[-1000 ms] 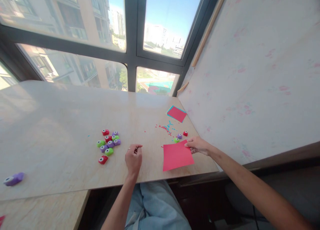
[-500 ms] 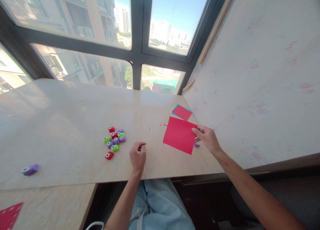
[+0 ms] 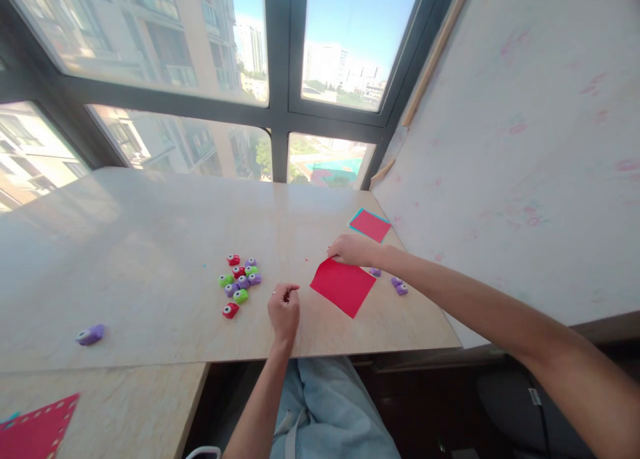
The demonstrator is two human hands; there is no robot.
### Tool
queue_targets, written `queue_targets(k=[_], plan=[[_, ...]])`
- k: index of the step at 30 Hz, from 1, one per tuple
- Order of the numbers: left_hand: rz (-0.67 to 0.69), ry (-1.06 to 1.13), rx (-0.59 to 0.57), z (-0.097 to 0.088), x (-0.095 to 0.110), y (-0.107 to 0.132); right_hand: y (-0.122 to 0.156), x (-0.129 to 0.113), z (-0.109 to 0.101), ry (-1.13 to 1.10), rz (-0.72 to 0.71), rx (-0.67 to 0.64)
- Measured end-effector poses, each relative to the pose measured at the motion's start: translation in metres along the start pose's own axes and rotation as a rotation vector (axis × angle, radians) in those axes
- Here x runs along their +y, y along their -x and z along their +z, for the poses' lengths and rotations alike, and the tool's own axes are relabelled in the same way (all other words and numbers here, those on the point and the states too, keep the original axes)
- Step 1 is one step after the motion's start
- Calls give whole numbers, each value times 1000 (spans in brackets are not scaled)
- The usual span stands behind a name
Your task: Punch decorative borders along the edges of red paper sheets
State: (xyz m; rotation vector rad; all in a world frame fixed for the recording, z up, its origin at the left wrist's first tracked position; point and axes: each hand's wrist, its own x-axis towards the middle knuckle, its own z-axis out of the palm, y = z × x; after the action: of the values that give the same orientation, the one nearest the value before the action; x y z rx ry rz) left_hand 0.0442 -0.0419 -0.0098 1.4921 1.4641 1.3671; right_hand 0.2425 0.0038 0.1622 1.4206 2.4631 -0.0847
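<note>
A plain red sheet of paper [image 3: 343, 287] is in my right hand [image 3: 354, 250], gripped at its far edge, with its near corner pointing toward me. The fingers of that hand are partly hidden behind the wrist and paper. My left hand [image 3: 284, 312] rests on the table left of the sheet, fingers curled closed; whatever lies inside them is hidden. Left of this hand stands a cluster of small craft punches in red, green and purple, among them a red punch [image 3: 231, 310] and a green punch [image 3: 241, 296].
Purple punches [image 3: 399, 286] lie right of the sheet. A stack of coloured paper [image 3: 370, 226] sits near the wall. One purple punch [image 3: 91, 335] is far left. A red sheet with punched edges [image 3: 43, 427] lies on the lower surface [image 3: 135, 399]. Windows stand behind the table.
My right hand has moved from the sheet's right side to its far edge, turning the red paper and shifting it slightly left. The left hand stays curled. The view has shifted a little.
</note>
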Motion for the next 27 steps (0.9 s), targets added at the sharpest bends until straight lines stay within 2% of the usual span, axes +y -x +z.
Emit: queue_targets(k=[7, 16, 22, 27], plan=[[2, 15, 1, 3, -2, -1, -26, 33, 13, 145, 45, -27], [-4, 24, 0, 4, 0, -1, -26, 50, 18, 194, 136, 17], [0, 21, 6, 5, 0, -2, -23, 71, 5, 180, 250, 130], [6, 32, 11, 5, 0, -2, -15, 81, -16, 107, 230, 336]])
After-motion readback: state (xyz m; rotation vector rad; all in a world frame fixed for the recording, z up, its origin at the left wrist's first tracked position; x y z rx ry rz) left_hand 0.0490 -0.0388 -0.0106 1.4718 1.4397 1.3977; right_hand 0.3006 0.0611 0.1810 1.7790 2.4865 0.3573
